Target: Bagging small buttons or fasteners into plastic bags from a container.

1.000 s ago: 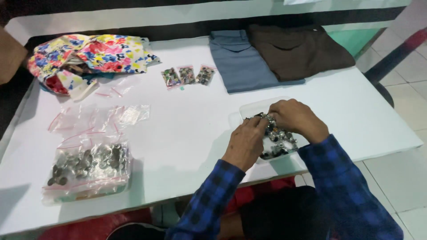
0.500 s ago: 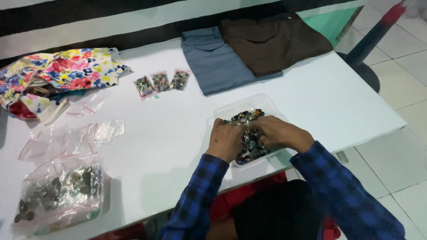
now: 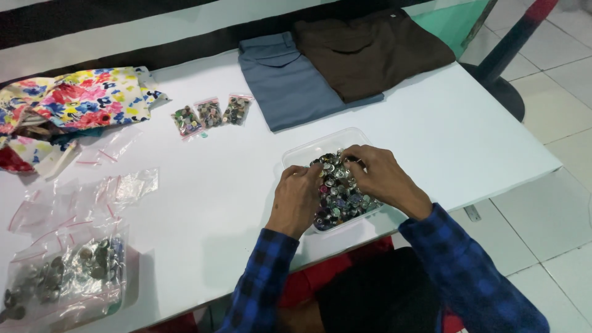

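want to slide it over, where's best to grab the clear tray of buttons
Probably grip the clear tray by its bare far-left corner rim, coming from the left. The left hand and right hand cover the near side, and the rim looks shallow, so pinch the edge.

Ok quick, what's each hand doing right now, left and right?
Left hand: fingers curled on the buttons in the clear plastic tray; grip cannot be told.
Right hand: fingertips pinched over the buttons; holding one cannot be told.
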